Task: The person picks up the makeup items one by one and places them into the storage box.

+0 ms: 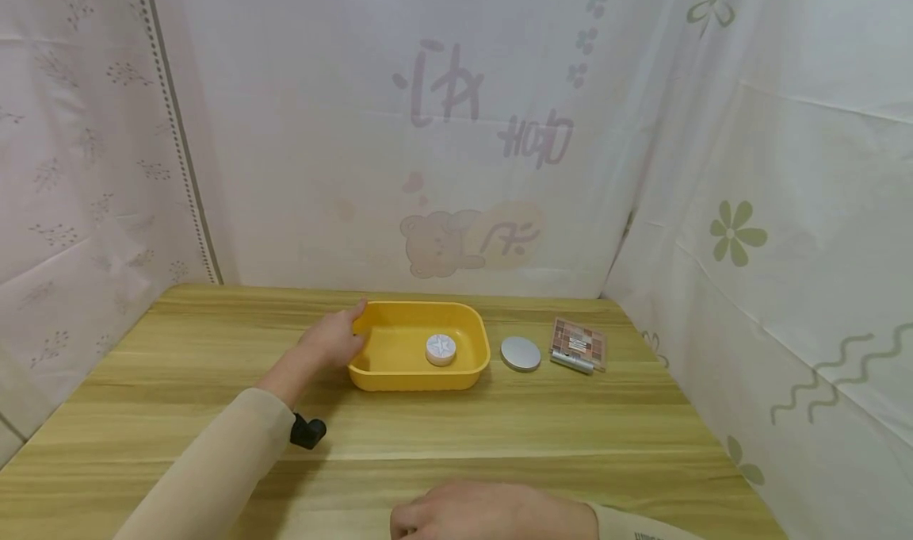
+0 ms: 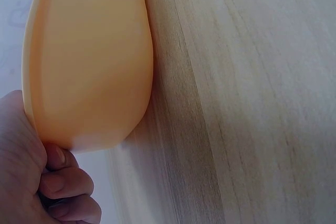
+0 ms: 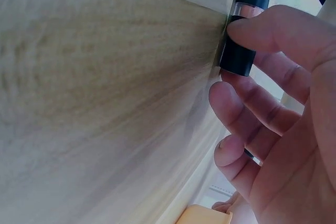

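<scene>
At the middle of the table stands a yellow plastic tub (image 1: 421,382). My left hand (image 1: 331,340) grips its left end at the rim, with curled fingers (image 2: 65,183) showing by the tub wall in the left wrist view. Inside the tub, toward the right, lies a small round white piece (image 1: 441,350) with a star pattern on top. My right hand (image 1: 492,512) is low at the front edge of the head view. In the right wrist view it pinches a black cosmetic tube (image 3: 239,51) with a pinkish clear band, thumb against one side; the head view hides this tube.
Right of the tub lies a round silver tin (image 1: 521,354). Beside it is a checked makeup palette (image 1: 579,342) with a silvery front edge. The wood-grain table (image 1: 571,445) is bordered by printed white curtains (image 1: 307,167) at the back and sides.
</scene>
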`<state>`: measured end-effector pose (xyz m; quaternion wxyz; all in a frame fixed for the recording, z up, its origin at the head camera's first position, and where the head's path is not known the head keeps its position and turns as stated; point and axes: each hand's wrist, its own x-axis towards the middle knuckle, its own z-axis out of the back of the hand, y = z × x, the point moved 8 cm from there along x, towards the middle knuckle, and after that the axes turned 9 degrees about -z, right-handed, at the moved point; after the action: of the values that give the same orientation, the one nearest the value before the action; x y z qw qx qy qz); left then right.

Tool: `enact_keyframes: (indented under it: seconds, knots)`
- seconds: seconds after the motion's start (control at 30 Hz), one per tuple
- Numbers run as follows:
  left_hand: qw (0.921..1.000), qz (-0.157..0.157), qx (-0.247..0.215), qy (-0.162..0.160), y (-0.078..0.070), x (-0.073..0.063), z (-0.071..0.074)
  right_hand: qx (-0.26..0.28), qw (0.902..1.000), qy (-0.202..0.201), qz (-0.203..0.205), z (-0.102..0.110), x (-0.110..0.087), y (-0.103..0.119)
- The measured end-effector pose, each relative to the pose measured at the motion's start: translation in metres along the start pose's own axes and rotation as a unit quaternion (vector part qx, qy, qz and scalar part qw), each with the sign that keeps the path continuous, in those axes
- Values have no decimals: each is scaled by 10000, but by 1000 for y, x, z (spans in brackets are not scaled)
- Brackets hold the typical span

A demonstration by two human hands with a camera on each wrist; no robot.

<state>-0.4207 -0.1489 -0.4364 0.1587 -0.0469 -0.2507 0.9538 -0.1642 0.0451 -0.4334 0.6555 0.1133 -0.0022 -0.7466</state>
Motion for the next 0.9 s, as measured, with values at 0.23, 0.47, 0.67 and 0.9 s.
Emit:
enact_keyframes:
  seconds: [0.23, 0.47, 0.67, 0.9]
  knots:
    - [9999, -86, 43, -124, 1, 1, 1, -269, 9996, 11, 18, 0, 1, 1]
    - [9999, -67, 12, -77, 2, 2, -1, -212, 9997, 94, -84, 4, 3, 0]
    - [10000, -51, 27, -59, 2, 2, -1, -147, 9978, -150, -636, 19, 1, -17]
    - [10000, 3, -11, -33, 1, 2, -1, 17, 9911, -483, -1238, 39, -2, -44]
